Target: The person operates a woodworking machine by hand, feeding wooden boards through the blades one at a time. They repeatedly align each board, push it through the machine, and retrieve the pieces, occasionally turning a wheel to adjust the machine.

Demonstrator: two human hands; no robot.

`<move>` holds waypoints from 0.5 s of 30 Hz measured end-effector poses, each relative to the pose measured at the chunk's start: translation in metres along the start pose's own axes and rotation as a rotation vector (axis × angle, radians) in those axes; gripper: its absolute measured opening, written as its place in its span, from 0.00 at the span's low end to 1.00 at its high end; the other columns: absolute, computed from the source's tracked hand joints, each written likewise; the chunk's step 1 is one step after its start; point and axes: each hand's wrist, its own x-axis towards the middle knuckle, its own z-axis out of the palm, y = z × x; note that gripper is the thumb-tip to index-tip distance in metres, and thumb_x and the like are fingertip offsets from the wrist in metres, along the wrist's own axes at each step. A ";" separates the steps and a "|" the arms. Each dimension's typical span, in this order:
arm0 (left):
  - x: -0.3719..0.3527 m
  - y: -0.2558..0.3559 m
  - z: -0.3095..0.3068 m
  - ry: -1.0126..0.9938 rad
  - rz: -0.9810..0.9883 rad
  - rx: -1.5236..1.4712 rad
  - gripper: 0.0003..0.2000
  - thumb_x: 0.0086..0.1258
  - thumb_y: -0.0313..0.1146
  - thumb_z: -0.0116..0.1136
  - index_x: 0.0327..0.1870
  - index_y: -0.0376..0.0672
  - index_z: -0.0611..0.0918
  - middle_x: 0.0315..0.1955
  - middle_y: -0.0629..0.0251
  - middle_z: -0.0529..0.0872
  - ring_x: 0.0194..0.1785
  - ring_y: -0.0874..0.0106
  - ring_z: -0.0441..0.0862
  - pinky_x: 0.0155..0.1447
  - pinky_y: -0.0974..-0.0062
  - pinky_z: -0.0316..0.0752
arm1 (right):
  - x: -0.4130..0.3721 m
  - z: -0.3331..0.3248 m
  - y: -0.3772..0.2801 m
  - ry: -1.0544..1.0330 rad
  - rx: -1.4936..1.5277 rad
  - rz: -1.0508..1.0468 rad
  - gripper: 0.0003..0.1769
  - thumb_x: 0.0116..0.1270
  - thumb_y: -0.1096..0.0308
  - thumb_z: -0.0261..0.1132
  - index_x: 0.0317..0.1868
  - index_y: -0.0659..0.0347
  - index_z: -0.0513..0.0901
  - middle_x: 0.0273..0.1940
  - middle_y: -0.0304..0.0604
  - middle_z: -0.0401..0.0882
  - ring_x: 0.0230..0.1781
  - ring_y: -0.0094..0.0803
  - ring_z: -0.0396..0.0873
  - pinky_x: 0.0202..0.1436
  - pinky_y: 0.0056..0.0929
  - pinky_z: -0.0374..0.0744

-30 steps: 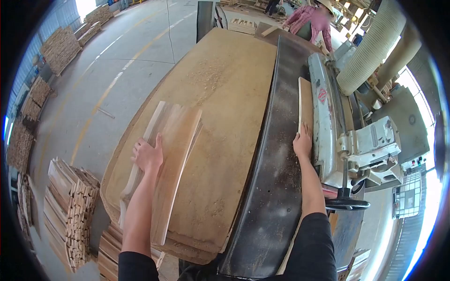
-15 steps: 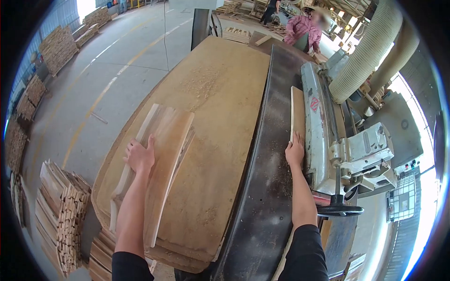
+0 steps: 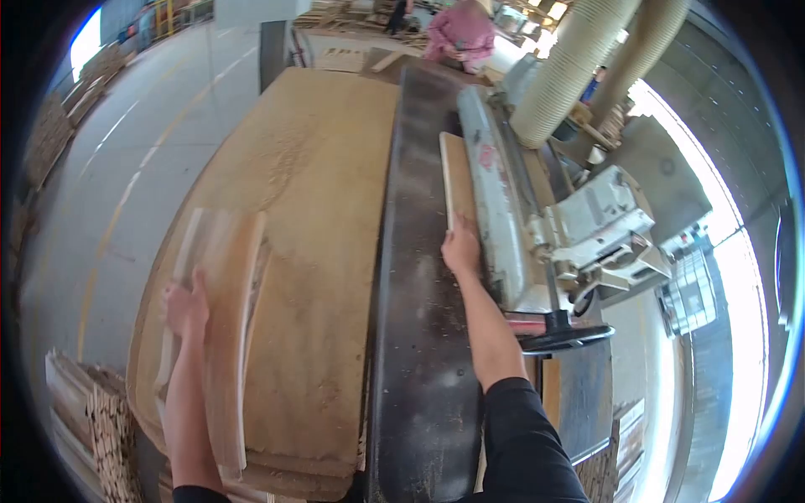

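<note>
My left hand (image 3: 186,308), slightly blurred, rests on a few long wooden boards (image 3: 226,289) lying side by side on the tan tabletop. Its fingers curl over the left-hand board and the thumb points up. My right hand (image 3: 461,248) grips the near end of a narrow wooden plank (image 3: 457,176). That plank lies on the dark machine table (image 3: 423,335), along the pale metal guard (image 3: 490,184) of a woodworking machine. The fingertips of my right hand are partly hidden.
Sawdust is scattered over the tan tabletop (image 3: 319,168). A black handwheel (image 3: 566,338) juts from the machine at right, below a ribbed hose (image 3: 570,67). A person in pink (image 3: 461,33) stands beyond the far end. Stacked wood (image 3: 113,444) stands at lower left.
My view has swung right, so the scene sits further left in the picture. Both hands keep their places on the wood. The person in pink has bent the head and brought the hands together.
</note>
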 end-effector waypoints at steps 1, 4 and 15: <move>0.001 0.000 0.005 0.010 0.013 0.002 0.46 0.76 0.76 0.44 0.75 0.38 0.74 0.70 0.50 0.80 0.74 0.52 0.76 0.74 0.41 0.68 | 0.001 -0.002 0.001 -0.049 0.019 0.004 0.31 0.76 0.72 0.59 0.78 0.65 0.70 0.80 0.54 0.68 0.82 0.50 0.65 0.85 0.44 0.65; 0.005 -0.005 0.009 0.047 0.024 0.018 0.46 0.76 0.76 0.44 0.75 0.39 0.74 0.70 0.50 0.80 0.74 0.52 0.76 0.74 0.40 0.67 | 0.002 0.009 0.005 -0.010 -0.037 -0.012 0.30 0.77 0.71 0.59 0.78 0.65 0.71 0.80 0.53 0.69 0.82 0.48 0.64 0.86 0.43 0.63; 0.001 -0.003 0.008 0.051 0.014 0.005 0.47 0.75 0.77 0.44 0.76 0.38 0.74 0.70 0.51 0.80 0.74 0.54 0.76 0.73 0.41 0.68 | -0.001 0.005 0.005 0.021 -0.040 -0.022 0.30 0.75 0.72 0.60 0.77 0.64 0.73 0.78 0.54 0.72 0.81 0.48 0.67 0.85 0.45 0.64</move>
